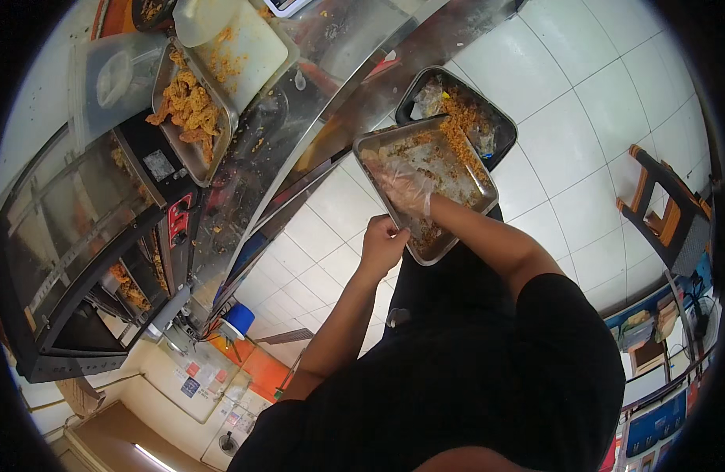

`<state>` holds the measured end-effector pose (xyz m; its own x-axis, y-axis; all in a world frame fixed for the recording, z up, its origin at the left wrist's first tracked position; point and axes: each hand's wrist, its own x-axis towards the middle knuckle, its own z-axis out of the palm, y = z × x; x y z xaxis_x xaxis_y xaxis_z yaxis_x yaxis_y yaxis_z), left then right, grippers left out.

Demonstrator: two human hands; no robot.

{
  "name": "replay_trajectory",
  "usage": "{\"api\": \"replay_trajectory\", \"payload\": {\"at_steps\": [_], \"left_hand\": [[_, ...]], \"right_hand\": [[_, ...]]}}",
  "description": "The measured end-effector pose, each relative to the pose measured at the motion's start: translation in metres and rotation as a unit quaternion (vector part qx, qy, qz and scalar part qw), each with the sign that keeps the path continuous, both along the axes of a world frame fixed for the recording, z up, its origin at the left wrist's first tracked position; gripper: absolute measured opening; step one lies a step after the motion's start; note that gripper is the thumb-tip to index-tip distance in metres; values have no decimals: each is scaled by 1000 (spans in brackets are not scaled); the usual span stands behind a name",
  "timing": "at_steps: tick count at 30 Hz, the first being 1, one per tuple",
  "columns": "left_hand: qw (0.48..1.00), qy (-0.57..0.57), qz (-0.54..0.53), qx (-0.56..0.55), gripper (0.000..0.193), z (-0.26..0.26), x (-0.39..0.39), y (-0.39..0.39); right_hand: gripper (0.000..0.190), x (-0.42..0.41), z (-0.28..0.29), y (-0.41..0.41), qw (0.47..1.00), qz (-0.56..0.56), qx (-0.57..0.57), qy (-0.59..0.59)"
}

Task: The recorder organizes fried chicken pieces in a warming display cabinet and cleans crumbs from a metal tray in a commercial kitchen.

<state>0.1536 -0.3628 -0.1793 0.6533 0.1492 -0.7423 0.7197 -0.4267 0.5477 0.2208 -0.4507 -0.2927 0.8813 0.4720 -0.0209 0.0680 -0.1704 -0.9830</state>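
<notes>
My left hand (384, 245) grips the near left rim of a rectangular metal tray (428, 251), which tilts over a black waste bin (506, 137). Inside the tray, my right hand (405, 187) wears a clear plastic glove and lies against the tray's floor with its fingers towards the left side. Brown fried crumbs (424, 235) are scattered over the metal. A thicker band of crumbs (457, 127) lies along the tray's far right side and in the bin, beside crumpled plastic (430, 97).
A steel counter (274, 127) runs along the left, holding a tray (233, 124) of fried chicken (188, 109) and a crumb-strewn white cutting board (256, 47). A glass-sided food warmer (73, 236) stands beyond. On the right is a chair (663, 206) on the tiled floor (575, 141).
</notes>
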Motion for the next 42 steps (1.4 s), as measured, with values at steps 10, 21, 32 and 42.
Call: {"api": "replay_trajectory", "payload": {"at_steps": [10,21,32,42], "left_hand": [[994,51,97,-27,10,-7,24,10],[996,37,75,35,18,3,27,9],[998,10,8,64,12,16,27,16],[992,-77,-82,50,9,-6,-2,5]], "right_hand": [[14,-42,46,-64,996,58,58,36],[44,-51,-68,-155,925,218,-308,37],[34,-65,-69,-147,971,79,-225,26],[61,-24,10,-40,958,169,-145,-181]]}}
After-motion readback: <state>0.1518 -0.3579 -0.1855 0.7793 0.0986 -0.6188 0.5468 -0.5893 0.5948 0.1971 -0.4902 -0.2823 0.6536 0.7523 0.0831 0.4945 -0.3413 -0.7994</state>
